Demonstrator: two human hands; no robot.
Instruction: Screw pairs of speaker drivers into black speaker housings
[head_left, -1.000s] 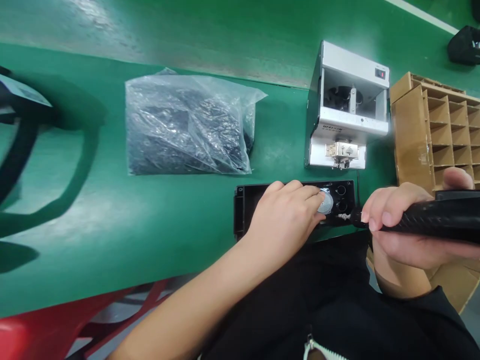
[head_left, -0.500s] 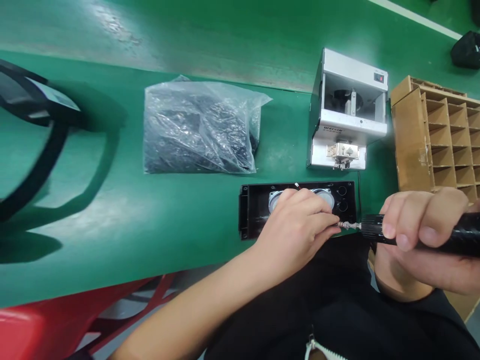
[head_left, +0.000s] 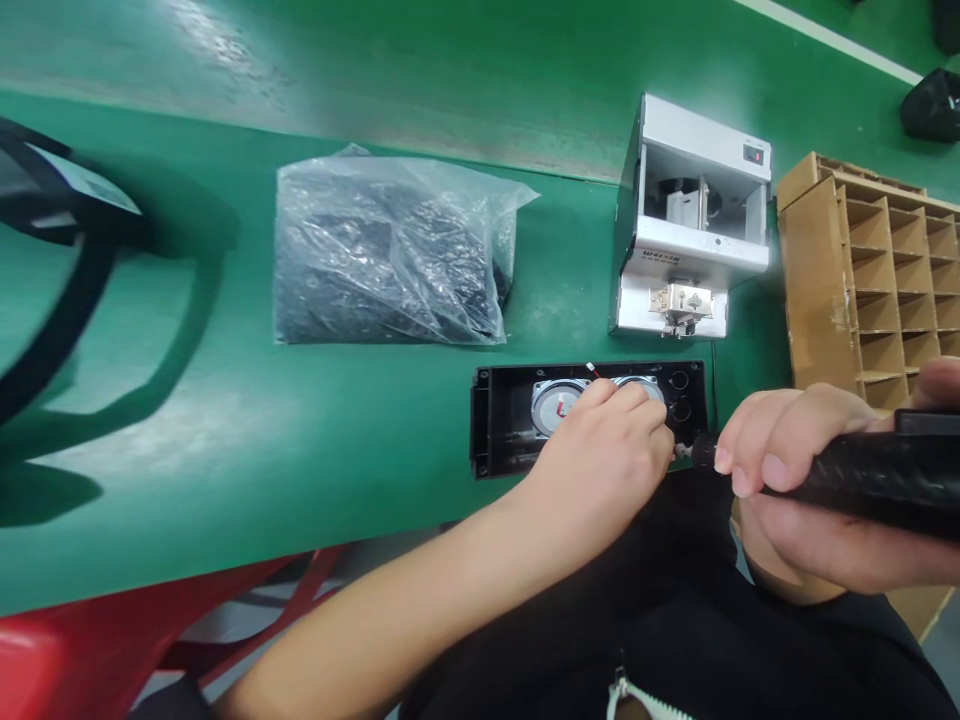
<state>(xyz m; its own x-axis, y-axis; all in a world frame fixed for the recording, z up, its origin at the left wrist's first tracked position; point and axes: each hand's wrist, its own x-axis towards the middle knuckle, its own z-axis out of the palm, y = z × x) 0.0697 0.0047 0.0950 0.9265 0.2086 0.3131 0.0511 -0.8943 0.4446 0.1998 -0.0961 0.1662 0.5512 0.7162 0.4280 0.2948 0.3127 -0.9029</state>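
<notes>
1. Right hand (head_left: 806,430) is gripping the black driver (head_left: 862,470), ideally aiming straight.
2. Left hand (head_left: 607,450) is curling beside the bit (head_left: 682,451), its grasp hidden.
3. Black housing (head_left: 506,420) is lying on the table (head_left: 360,440), needing steadiness.

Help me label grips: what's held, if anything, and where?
The right hand holds a black screwdriver by the front of its body. Whether the left hand, near the tip, grips anything is hidden.

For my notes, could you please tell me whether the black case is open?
Open: no lid covers the black case, and a round speaker shows inside it.
</notes>
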